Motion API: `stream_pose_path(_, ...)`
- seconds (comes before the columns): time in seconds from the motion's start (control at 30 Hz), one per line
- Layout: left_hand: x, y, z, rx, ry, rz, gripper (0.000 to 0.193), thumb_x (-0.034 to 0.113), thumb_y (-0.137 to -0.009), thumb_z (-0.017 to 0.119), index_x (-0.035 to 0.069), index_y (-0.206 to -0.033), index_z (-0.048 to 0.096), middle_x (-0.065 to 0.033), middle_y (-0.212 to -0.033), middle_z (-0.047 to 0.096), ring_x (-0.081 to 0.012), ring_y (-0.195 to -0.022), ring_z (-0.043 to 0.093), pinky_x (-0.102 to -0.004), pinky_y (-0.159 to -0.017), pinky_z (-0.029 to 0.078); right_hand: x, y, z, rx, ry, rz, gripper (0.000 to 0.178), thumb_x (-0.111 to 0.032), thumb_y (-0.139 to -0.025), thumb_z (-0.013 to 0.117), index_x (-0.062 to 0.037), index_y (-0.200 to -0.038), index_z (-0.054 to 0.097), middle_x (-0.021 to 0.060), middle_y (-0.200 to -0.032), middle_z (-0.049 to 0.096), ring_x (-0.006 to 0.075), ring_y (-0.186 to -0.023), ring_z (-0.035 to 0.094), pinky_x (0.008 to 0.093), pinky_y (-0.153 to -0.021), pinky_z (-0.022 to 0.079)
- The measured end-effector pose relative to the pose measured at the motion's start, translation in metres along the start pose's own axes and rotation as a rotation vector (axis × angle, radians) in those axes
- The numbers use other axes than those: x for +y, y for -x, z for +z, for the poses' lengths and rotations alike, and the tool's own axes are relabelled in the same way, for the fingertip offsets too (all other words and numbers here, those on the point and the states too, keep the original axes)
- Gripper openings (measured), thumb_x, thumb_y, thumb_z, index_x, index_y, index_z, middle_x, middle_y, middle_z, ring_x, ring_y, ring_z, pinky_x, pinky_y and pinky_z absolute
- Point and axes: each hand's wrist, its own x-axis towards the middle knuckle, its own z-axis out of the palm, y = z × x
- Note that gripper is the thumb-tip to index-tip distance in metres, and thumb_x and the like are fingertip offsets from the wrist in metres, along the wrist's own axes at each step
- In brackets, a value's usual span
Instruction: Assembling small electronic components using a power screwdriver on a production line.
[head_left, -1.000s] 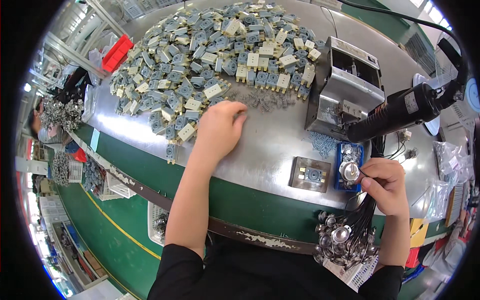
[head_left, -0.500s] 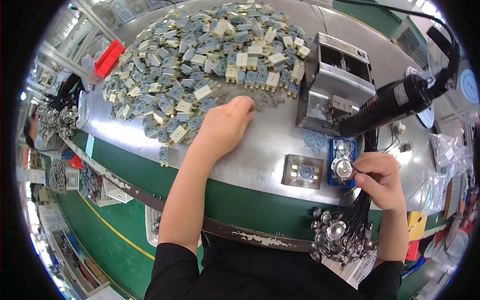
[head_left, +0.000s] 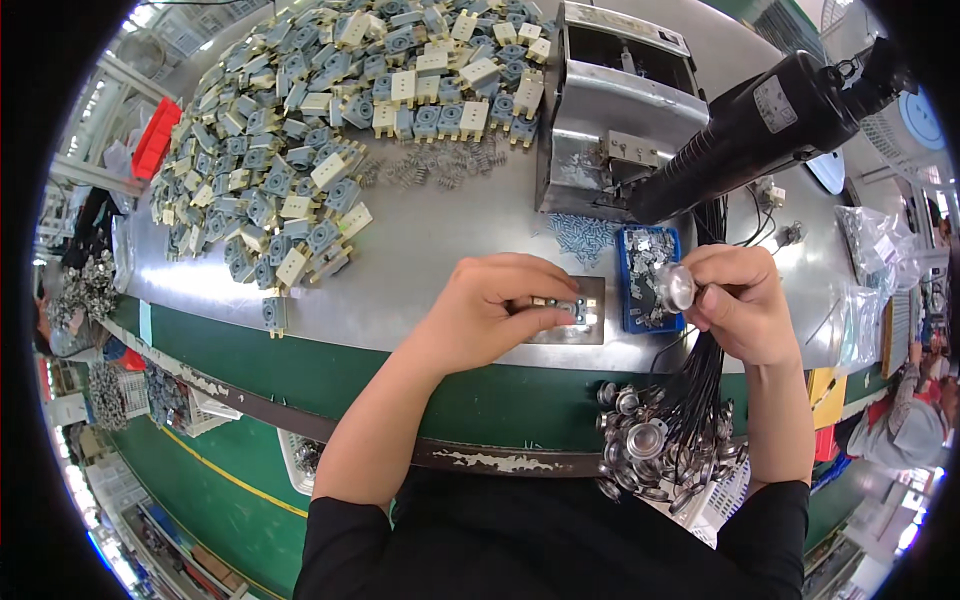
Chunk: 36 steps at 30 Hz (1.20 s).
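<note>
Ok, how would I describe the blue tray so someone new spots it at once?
On the metal table, find the black tool slanting in at upper right. Just below its lower tip in the picture, left of the right hand, is the tray. Unlike the loose blue bits beside it, it is rectangular and holds small metal pieces.

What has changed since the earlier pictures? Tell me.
The left hand drew back and right, from near the springs to the grey part at the metal block. The right hand turned the disc, keeping hold. The pile looks unchanged.
</note>
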Motion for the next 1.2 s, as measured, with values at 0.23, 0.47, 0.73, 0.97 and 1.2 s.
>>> stream_pose_path(0.23,-0.001,-0.006,0.001,-0.01,-0.069,0.097,0.022,0.004,-0.078,0.091,0.004,-0.099,0.082,-0.0053,-0.104,0.077,-0.006,-0.058,0.049,-0.0234,-0.056,0.042,0.007,-0.004,0.004,0.031,-0.068,0.168,0.027,-0.016,-0.099,0.078,0.0091,-0.107,0.074,0.0135,-0.097,0.07,0.0127,-0.068,0.057,0.0272,-0.058,0.044)
stream_pose_path(0.47,-0.002,-0.004,0.002,0.001,-0.046,0.093,0.024,0.006,-0.076,0.093,0.006,-0.098,0.082,-0.0045,-0.104,0.077,-0.0054,-0.057,0.045,-0.0238,-0.055,0.041,0.007,-0.011,0.015,0.036,-0.011,0.208,0.02,-0.009,-0.101,0.073,0.0081,-0.111,0.075,0.009,-0.096,0.075,0.0073,-0.072,0.057,0.0233,-0.064,0.046)
stream_pose_path(0.73,0.006,-0.007,0.001,0.098,-0.04,0.152,0.052,0.02,-0.069,0.099,0.004,-0.114,0.078,-0.0089,-0.119,0.073,-0.0109,-0.068,0.056,-0.026,-0.065,0.048,0.004,-0.015,0.023,0.1,0.048,0.275,0.016,-0.002,-0.098,0.073,0.0049,-0.112,0.074,0.0061,-0.088,0.071,0.0077,-0.068,0.058,0.0232,-0.06,0.047)
stream_pose_path(0.97,0.001,-0.014,0.003,0.15,-0.135,0.358,0.043,0.02,-0.079,0.09,0.004,-0.117,0.077,-0.0115,-0.122,0.072,-0.0281,-0.114,0.068,-0.0394,-0.095,0.054,0.001,-0.02,0.037,0.074,0.254,0.378,0.017,-0.007,-0.099,0.074,0.0055,-0.112,0.075,-0.0003,-0.083,0.067,0.0048,-0.069,0.056,0.0229,-0.061,0.046)
stream_pose_path(1.2,0.002,-0.013,0.005,0.081,-0.197,0.417,0.038,0.012,-0.076,0.09,0.004,-0.11,0.076,-0.0104,-0.117,0.074,-0.0344,-0.119,0.066,-0.0457,-0.103,0.051,0.002,-0.022,0.04,0.003,0.342,0.381,0.013,-0.004,-0.098,0.074,0.0041,-0.108,0.078,-0.0007,-0.081,0.067,0.0035,-0.068,0.054,0.0235,-0.061,0.045)
